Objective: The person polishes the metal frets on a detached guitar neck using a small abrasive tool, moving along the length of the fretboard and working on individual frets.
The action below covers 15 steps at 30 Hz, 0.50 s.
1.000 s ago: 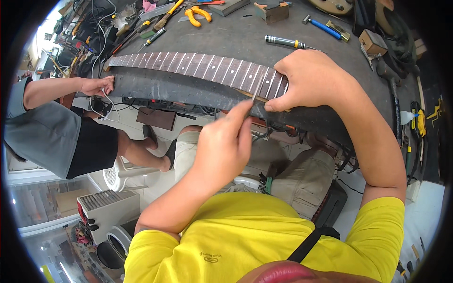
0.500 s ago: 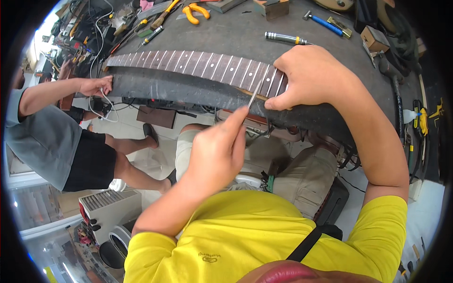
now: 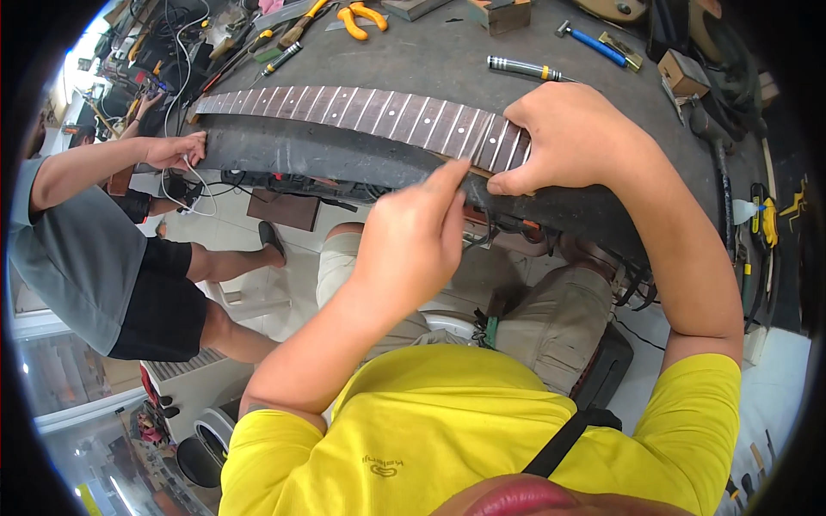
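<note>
Landmark: the fretboard [image 3: 391, 113], dark with pale frets and dots, lying along the near edge of a dark worktop [image 3: 422, 60]. Right hand [image 3: 564, 138] clamped over the fretboard's right end, thumb at the near side. Left hand [image 3: 413, 225] closed on a slim metal tool [image 3: 477, 144], which reaches over the frets near that end; contact cannot be told.

Writing: small dark lettering and logo [image 3: 383, 469] on the yellow shirt [image 3: 456, 404], on the wearer's side of the fretboard.

Surface, beyond the fretboard: yellow-handled pliers [image 3: 351, 24], banded screwdriver [image 3: 520, 67]; farther right, blue-handled hammer [image 3: 595, 46], wooden block [image 3: 684, 72].

Room: co-worker's hand [image 3: 176, 150] near the fretboard's left end; pale floor [image 3: 297, 297] below the fretboard's level.
</note>
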### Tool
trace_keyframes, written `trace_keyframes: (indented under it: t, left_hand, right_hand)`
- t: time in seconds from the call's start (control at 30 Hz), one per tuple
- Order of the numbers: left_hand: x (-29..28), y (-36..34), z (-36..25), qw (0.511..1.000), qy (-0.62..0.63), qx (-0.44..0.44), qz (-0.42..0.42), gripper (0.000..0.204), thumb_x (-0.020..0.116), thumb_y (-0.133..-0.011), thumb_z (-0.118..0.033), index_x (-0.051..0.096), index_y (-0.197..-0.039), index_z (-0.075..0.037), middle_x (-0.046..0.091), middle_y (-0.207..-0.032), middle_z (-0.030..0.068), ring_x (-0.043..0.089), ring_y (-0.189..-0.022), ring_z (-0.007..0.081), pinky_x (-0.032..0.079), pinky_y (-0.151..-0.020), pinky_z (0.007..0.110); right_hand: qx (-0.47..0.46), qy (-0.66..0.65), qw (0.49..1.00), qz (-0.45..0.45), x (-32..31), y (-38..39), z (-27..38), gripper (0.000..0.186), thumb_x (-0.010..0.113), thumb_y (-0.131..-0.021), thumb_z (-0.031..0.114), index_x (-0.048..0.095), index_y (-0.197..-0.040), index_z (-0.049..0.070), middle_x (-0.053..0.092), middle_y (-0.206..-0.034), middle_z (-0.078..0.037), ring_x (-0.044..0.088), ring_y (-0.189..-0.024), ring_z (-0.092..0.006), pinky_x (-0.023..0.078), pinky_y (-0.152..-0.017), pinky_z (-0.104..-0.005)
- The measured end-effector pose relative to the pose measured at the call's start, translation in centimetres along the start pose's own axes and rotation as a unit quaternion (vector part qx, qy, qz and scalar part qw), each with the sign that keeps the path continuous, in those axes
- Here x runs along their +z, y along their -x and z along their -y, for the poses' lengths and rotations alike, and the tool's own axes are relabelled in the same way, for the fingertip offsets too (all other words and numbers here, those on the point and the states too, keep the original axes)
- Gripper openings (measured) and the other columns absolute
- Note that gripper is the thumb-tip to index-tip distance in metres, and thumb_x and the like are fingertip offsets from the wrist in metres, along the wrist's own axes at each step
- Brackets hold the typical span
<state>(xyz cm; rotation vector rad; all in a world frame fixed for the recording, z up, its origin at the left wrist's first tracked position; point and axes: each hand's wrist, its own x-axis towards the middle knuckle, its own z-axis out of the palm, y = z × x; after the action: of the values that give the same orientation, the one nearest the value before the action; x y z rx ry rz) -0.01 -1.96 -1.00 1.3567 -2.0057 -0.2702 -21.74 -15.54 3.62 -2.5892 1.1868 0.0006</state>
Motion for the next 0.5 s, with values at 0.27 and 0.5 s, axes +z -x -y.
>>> trace_keyframes:
  t: [0.27, 0.5]
  left_hand:
    - [0.2, -0.2, 0.5, 1.0, 0.014, 0.006, -0.011, 0.036, 0.072, -0.1, 0.004, 0.073, -0.136, 0.002, 0.072, -0.079, 0.0203, 0.07, -0.065, 0.0395, 0.055, -0.063, 0.041]
    - [-0.7, 4.0, 0.2, 1.0, -0.003, 0.001, -0.011, 0.039, 0.073, -0.1, 0.004, 0.071, -0.139, 0.001, 0.074, -0.085, 0.0213, 0.073, -0.068, 0.0381, 0.057, -0.065, 0.043]
  right_hand:
    - [0.0, 0.02, 1.0, 0.012, -0.3, -0.2, 0.3, 0.071, 0.083, -0.069, 0.068, 0.082, -0.085, -0.001, 0.077, -0.078, -0.02, 0.078, -0.079, -0.0389, 0.063, -0.077, -0.047]
    - [-0.028, 0.03, 0.999, -0.017, 0.3, -0.3, 0.3, 0.068, 0.082, -0.068, 0.066, 0.082, -0.085, 0.0, 0.077, -0.077, -0.02, 0.078, -0.078, -0.0391, 0.063, -0.076, -0.0467]
